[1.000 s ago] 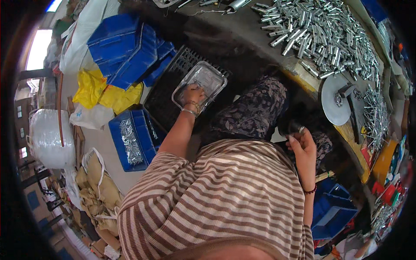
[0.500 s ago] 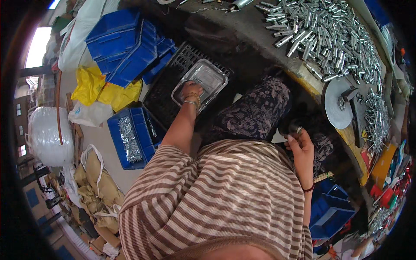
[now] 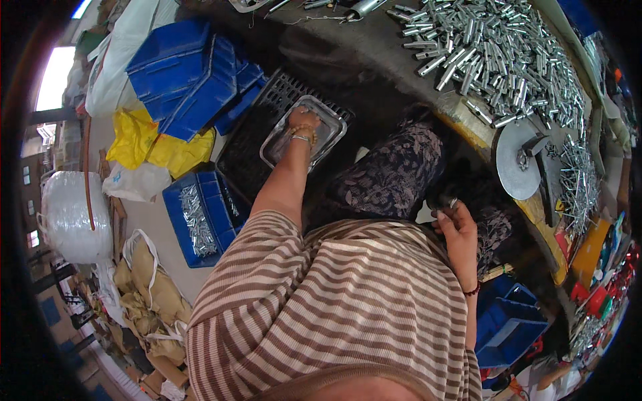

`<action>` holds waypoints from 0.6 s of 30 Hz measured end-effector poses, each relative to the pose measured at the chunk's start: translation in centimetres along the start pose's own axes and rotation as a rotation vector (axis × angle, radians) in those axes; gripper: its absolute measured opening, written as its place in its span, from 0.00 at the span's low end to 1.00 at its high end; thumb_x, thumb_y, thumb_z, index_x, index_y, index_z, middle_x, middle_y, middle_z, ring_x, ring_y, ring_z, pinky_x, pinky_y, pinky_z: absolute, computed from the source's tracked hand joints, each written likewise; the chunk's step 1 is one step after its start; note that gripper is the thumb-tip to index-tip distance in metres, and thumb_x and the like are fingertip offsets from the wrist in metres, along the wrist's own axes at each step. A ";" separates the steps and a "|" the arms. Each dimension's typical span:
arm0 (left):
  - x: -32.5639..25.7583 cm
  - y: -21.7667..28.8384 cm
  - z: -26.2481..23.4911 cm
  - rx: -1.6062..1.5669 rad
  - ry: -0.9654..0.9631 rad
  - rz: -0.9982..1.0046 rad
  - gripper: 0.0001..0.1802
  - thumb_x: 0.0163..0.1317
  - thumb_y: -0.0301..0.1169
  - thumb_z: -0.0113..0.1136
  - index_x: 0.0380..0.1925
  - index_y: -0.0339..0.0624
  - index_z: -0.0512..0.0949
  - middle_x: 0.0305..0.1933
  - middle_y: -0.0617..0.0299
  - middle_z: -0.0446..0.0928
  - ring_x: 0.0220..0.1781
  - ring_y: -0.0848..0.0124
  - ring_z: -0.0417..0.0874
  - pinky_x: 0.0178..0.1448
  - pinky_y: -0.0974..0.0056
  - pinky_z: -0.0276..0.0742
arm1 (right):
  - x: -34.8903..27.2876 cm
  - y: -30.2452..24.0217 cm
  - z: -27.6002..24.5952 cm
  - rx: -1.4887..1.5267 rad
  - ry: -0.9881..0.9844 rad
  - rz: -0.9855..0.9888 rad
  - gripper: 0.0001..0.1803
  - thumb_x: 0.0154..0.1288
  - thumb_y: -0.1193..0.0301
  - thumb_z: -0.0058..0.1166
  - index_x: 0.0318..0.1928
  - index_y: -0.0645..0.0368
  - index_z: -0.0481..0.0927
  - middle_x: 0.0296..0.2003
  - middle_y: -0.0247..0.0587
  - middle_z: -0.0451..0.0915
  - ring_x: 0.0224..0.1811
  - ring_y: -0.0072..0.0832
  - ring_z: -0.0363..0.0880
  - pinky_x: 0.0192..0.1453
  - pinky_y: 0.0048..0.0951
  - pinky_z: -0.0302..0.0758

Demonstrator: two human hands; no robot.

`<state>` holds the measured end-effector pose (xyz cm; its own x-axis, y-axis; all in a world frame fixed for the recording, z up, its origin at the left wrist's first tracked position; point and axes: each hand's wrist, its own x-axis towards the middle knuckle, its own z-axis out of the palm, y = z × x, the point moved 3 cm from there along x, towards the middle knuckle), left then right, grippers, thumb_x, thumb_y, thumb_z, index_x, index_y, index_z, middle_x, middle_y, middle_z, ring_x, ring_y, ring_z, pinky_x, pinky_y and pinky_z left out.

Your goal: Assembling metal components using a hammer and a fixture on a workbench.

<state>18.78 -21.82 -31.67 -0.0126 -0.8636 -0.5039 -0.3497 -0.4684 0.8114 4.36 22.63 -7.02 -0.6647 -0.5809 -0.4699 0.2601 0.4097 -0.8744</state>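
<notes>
My left hand (image 3: 305, 120) is down in a shallow metal tray (image 3: 269, 152) that rests on a black plastic crate (image 3: 235, 160). Its fingers point away from me and are mostly hidden under the back of the hand, so what it holds, if anything, does not show. Above my patterned trousers (image 3: 388, 174), near the workbench edge, is my right hand (image 3: 460, 230). The fingers of that hand are curled with the thumb against them, and a ring shows on one. Whatever lies between them is too dark and small to name.
A heap of metal tubes (image 3: 495, 60) covers the workbench at upper right, beside a round metal disc (image 3: 518, 160) and thin metal pins (image 3: 576, 180). Blue bins (image 3: 177, 73) are stacked at left. Another blue bin (image 3: 175, 194) holds small metal parts. More blue bins (image 3: 508, 334) stand at lower right.
My left hand has moved slightly farther in over the tray, toward its far side. My right hand stays nearly in place, fingers still curled. The whole view has shifted a little.
</notes>
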 end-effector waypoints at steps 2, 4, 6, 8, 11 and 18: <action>-0.2 0.5 0.8 0.042 -0.010 -0.023 0.16 0.61 0.20 0.68 0.50 0.34 0.80 0.35 0.49 0.85 0.29 0.61 0.88 0.31 0.59 0.86 | 0.0 0.3 -0.1 -0.028 0.009 -0.003 0.15 0.74 0.75 0.55 0.59 0.64 0.77 0.42 0.38 0.84 0.39 0.19 0.80 0.45 0.24 0.77; 1.1 -0.2 1.1 0.148 -0.056 -0.001 0.23 0.63 0.23 0.68 0.58 0.38 0.75 0.39 0.47 0.84 0.33 0.63 0.88 0.30 0.58 0.86 | -0.2 0.0 0.1 -0.030 0.023 0.008 0.15 0.74 0.75 0.55 0.59 0.64 0.77 0.41 0.38 0.84 0.39 0.19 0.80 0.45 0.24 0.77; 5.9 -4.0 -1.0 0.077 -0.031 0.059 0.24 0.62 0.21 0.68 0.58 0.37 0.75 0.39 0.46 0.84 0.34 0.62 0.88 0.30 0.57 0.86 | -0.4 -0.8 0.3 -0.019 -0.014 0.014 0.15 0.74 0.75 0.55 0.59 0.63 0.77 0.41 0.38 0.84 0.39 0.19 0.80 0.45 0.24 0.78; 9.4 -5.6 -2.3 0.015 -0.036 0.127 0.24 0.61 0.19 0.67 0.58 0.37 0.74 0.39 0.45 0.84 0.34 0.61 0.88 0.31 0.56 0.86 | -0.4 -0.7 0.3 -0.002 -0.021 0.011 0.15 0.75 0.76 0.54 0.58 0.63 0.77 0.41 0.38 0.84 0.39 0.19 0.80 0.46 0.24 0.77; 9.5 -6.5 -1.4 -0.474 -0.323 -0.272 0.26 0.61 0.15 0.63 0.61 0.36 0.72 0.39 0.46 0.83 0.35 0.57 0.87 0.34 0.54 0.86 | -0.4 -0.2 0.3 0.006 -0.012 0.006 0.15 0.75 0.76 0.54 0.59 0.63 0.77 0.41 0.37 0.84 0.40 0.19 0.80 0.46 0.23 0.77; 11.9 -8.0 -9.3 -0.069 -0.205 0.339 0.20 0.60 0.44 0.64 0.51 0.50 0.80 0.45 0.48 0.83 0.45 0.52 0.85 0.51 0.48 0.81 | -0.5 0.0 0.0 0.032 -0.072 -0.042 0.16 0.74 0.75 0.56 0.59 0.64 0.77 0.43 0.36 0.84 0.40 0.18 0.79 0.46 0.23 0.77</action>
<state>30.13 -30.06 -41.44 -0.3060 -0.9193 -0.2474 -0.2300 -0.1808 0.9563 4.68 22.94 -6.73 -0.6237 -0.6465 -0.4393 0.2563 0.3618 -0.8963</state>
